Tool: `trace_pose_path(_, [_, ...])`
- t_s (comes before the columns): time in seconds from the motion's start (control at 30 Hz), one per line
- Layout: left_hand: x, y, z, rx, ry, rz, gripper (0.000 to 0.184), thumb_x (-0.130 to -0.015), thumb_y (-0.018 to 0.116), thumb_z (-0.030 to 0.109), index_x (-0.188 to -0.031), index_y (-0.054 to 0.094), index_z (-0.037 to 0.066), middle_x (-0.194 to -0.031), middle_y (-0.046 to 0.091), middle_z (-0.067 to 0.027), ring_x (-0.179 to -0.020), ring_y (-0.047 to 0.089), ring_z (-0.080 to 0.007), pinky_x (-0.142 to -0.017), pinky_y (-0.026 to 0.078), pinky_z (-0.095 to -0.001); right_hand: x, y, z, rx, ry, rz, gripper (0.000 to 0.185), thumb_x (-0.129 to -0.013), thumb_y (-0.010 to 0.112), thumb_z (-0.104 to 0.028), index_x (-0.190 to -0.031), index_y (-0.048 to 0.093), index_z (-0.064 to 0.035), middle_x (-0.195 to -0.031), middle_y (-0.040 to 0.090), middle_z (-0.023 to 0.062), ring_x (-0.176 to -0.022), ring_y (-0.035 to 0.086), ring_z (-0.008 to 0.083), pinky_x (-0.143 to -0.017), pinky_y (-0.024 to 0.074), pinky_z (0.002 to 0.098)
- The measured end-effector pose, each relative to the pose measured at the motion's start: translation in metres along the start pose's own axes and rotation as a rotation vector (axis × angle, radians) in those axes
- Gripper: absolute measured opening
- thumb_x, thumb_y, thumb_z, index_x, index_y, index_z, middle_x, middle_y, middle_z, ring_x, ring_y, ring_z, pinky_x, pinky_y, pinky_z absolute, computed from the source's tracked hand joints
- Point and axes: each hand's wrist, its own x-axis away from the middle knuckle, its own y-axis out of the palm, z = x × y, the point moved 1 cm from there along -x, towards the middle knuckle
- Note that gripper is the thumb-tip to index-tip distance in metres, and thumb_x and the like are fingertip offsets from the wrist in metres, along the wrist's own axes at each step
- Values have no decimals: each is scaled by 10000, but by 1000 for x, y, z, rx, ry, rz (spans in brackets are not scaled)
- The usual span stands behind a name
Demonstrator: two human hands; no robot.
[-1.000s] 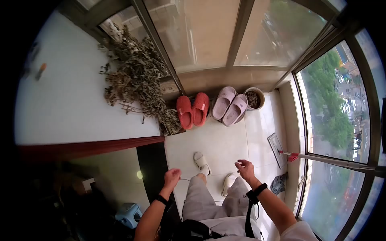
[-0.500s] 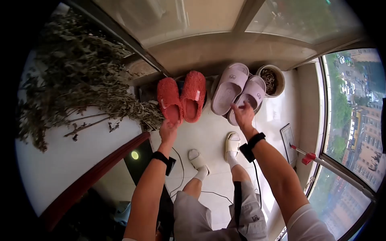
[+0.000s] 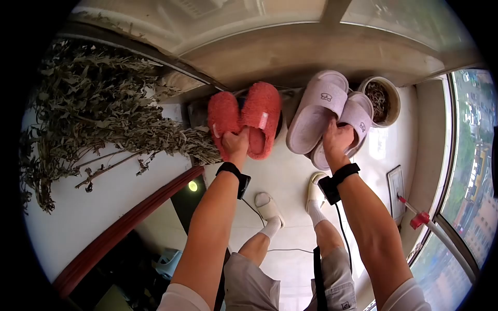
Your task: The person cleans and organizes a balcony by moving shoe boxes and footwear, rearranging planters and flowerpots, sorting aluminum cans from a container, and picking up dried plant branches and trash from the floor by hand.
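Observation:
My left hand (image 3: 236, 146) is closed at the inner edges of a pair of fuzzy red slippers, with its fingertips partly hidden in their openings. The left red slipper (image 3: 224, 110) leans against the right red slipper (image 3: 263, 106). My right hand (image 3: 338, 139) grips a pair of pale pink slide slippers where they meet, its fingers hidden inside. The larger-looking pink slipper (image 3: 316, 111) overlaps the other pink slipper (image 3: 359, 115) beside it. Both pairs have their toes towards the wall.
A round pot (image 3: 393, 106) with dry matter stands right of the pink pair. Dried plant bundles (image 3: 104, 109) lie on the left surface. A red-and-white pole (image 3: 423, 220) slants by the window. A thin cable (image 3: 290, 250) crosses the floor (image 3: 290, 228) near my slippered feet.
Both hands have moved forward into the slipper openings and closed on the pairs. The red slippers have drawn together and tilted. The view has shifted slightly.

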Motion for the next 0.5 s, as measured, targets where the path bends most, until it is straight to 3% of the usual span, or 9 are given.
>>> trace_pose_path(0.07, [11, -6, 6, -9, 209, 108, 474, -721, 682, 312, -847, 570, -132, -834, 620, -265, -764, 607, -361, -701, 452, -416, 4, -7, 13, -74, -141, 8, 437, -758, 644, -316, -842, 542, 101, -773, 590, 295, -761, 564, 460, -702, 444, 456])
trace_pose_path(0.17, [47, -35, 29, -57, 243, 11, 433, -764, 638, 304, -779, 558, -122, -863, 576, -324, -823, 562, -438, -714, 426, -464, 5, -22, 47, -183, -252, 100, 330, -761, 664, -229, -650, 502, 36, -545, 524, 112, -487, 482, 230, -482, 384, 361])
trace_pose_path(0.2, [53, -43, 19, -76, 270, -27, 436, -768, 638, 295, -803, 554, -132, -787, 587, -292, -758, 581, -388, -685, 433, -441, 10, -44, 46, -413, -251, 41, 304, -778, 653, -162, -581, 470, -22, -514, 459, 4, -459, 385, 101, -414, 301, 283])
trace_pose_path(0.23, [59, -51, 10, -93, 299, -67, 440, -773, 638, 285, -827, 549, -142, -711, 599, -259, -694, 600, -338, -655, 441, -418, 11, -65, 59, -501, -147, -76, 251, -807, 619, -135, -608, 490, -54, -535, 462, -26, -451, 379, 65, -401, 275, 245])
trace_pose_path(0.27, [81, -77, 33, -28, 164, -208, 406, -795, 622, 279, -826, 567, -122, -734, 614, -212, -724, 607, -297, -655, 445, -391, 13, -94, 73, -564, -88, -93, 235, -812, 614, -140, -636, 479, -62, -533, 450, -30, -439, 376, 61, -388, 272, 238])
trace_pose_path(0.3, [82, -79, 3, 289, 132, -257, 356, -827, 589, 249, -964, 570, -79, -905, 623, -164, -841, 604, -241, -710, 467, -345, 15, -123, 87, -629, -28, -106, 220, -818, 610, -144, -665, 468, -71, -532, 437, -35, -427, 373, 58, -375, 268, 231])
trace_pose_path(0.4, [142, -145, 61, 952, -150, -533, 401, -861, 556, 228, -1179, 471, -2, -1123, 554, -91, -1001, 548, -202, -864, 449, -322, 22, -224, 129, -842, 254, -82, 226, -840, 569, -163, -688, 410, -113, -520, 387, -50, -381, 326, 53, -340, 240, 224])
trace_pose_path(0.47, [136, -170, 39, 1121, -414, -706, 458, -898, 511, 272, -1273, 389, 37, -1187, 514, -72, -1065, 521, -217, -922, 429, -358, 28, -298, 198, -805, 343, 59, 184, -875, 512, -252, -881, 490, -70, -647, 492, 12, -546, 472, 130, -470, 381, 279])
trace_pose_path(0.5, [142, -189, 46, 1019, -407, -809, 479, -901, 503, 318, -1284, 390, 54, -1205, 510, -73, -1086, 513, -233, -938, 421, -377, 31, -334, 233, -786, 388, 128, 267, -892, 484, -297, -978, 530, -48, -711, 544, 43, -629, 544, 169, -534, 451, 306])
